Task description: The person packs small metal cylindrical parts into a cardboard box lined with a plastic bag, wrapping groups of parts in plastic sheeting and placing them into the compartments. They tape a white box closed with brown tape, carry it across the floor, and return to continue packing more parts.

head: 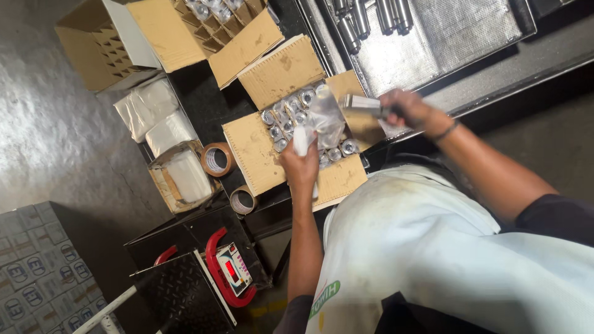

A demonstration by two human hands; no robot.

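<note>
Left hand (301,166) gripped a white wrapped part (301,141); right hand (403,106) held a metal cylinder (359,105) over the open carton (253,145). Risk: loose plastic bag (326,117) could snag, cylinder dropping onto packed pieces.

The left hand (301,168) hides most of its white roll (301,141) (blurred too).

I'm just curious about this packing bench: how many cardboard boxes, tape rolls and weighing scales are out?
Open cardboard boxes: 3
Tape rolls: 2
Weighing scales with a red frame: 1
Total: 6
The left hand and right hand work over the nearest box.
</note>
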